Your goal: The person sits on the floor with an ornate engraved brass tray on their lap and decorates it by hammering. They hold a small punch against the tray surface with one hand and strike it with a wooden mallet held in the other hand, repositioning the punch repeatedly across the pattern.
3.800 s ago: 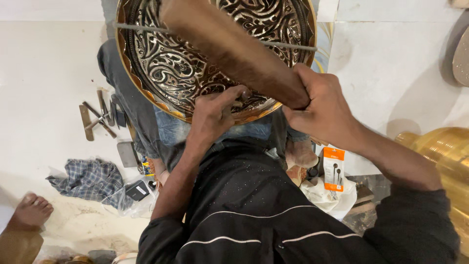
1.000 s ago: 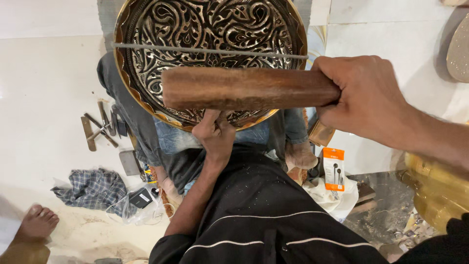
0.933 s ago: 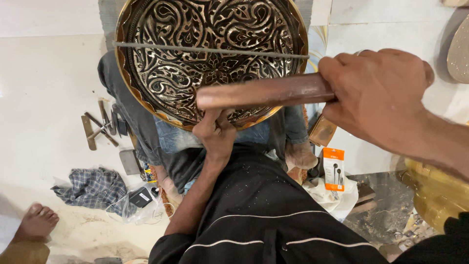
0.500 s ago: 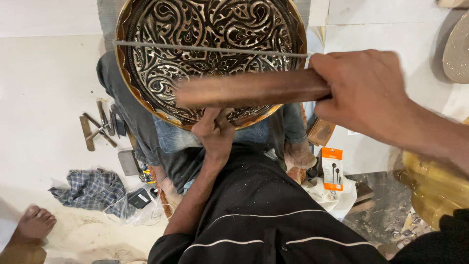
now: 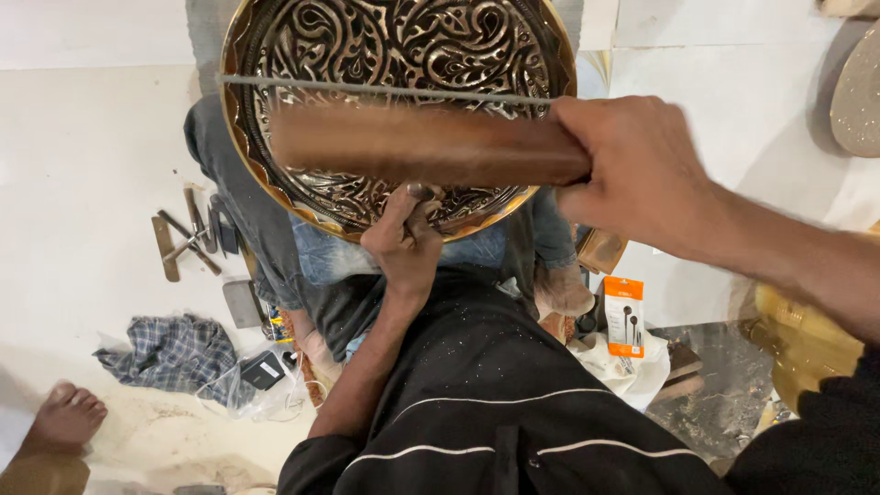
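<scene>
A large round brass tray (image 5: 246, 174) with dense engraved scrollwork rests tilted on my lap. My left hand (image 5: 403, 246) is shut at the tray's lower edge, pinching a small metal punch (image 5: 418, 191) against the pattern. My right hand (image 5: 637, 170) grips one end of a long brown wooden mallet (image 5: 422, 147), held level just above the punch and blurred by motion. A thin metal rod (image 5: 385, 90) lies across the tray above the mallet.
Several small metal tools (image 5: 188, 238) lie on the white floor at left, near a checked cloth (image 5: 170, 353). Another person's bare foot (image 5: 64, 417) shows at bottom left. An orange packet (image 5: 623, 316) and a brass vessel (image 5: 807, 339) sit at right.
The wooden mallet dropped toward the punch, then rose slightly and now shows its broad face, blurred. My left hand has stayed at the tray's lower edge.
</scene>
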The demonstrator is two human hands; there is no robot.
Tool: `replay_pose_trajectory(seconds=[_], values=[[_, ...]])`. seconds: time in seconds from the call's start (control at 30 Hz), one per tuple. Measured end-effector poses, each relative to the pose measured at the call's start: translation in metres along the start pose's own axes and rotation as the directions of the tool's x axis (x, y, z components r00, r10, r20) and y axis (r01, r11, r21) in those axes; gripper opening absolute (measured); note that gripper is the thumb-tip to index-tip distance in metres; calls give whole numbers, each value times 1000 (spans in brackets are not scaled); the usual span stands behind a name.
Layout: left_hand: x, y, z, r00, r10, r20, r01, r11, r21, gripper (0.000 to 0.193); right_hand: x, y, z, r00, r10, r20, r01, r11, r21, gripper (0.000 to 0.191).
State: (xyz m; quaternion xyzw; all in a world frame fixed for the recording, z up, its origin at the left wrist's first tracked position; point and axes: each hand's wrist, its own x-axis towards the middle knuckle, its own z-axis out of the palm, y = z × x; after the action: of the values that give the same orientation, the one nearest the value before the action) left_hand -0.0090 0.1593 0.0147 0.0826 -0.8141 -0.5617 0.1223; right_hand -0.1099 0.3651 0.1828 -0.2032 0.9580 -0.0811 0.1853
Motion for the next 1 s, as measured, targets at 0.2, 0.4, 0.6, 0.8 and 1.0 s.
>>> replay_pose_trajectory(seconds=[0.2, 0.4, 0.6, 0.8, 1.0], values=[[-3, -7, 1, 999, 30, 34, -25, 989, -144, 25, 2, -4, 5, 998, 18, -52, -14, 997, 74, 26], [-3, -10, 0, 999, 38, 13, -38, 999, 37, 25, 8, -5, 17, 966, -135, -219, 137, 991, -5, 28], [4, 3, -1, 998, 59, 31, -56, 994, -95, 25, 9, -12, 18, 996, -21, -83, 25, 999, 40, 24], [-2, -5, -1, 998, 42, 47, -35, 991, -131, 28, 9, -13, 20, 978, -55, -200, 80, 989, 121, 28], [-7, -15, 2, 1000, 26, -4, -26, 1000, 10, 26, 13, -12, 35, 975, -93, -204, 115, 989, 98, 30]])
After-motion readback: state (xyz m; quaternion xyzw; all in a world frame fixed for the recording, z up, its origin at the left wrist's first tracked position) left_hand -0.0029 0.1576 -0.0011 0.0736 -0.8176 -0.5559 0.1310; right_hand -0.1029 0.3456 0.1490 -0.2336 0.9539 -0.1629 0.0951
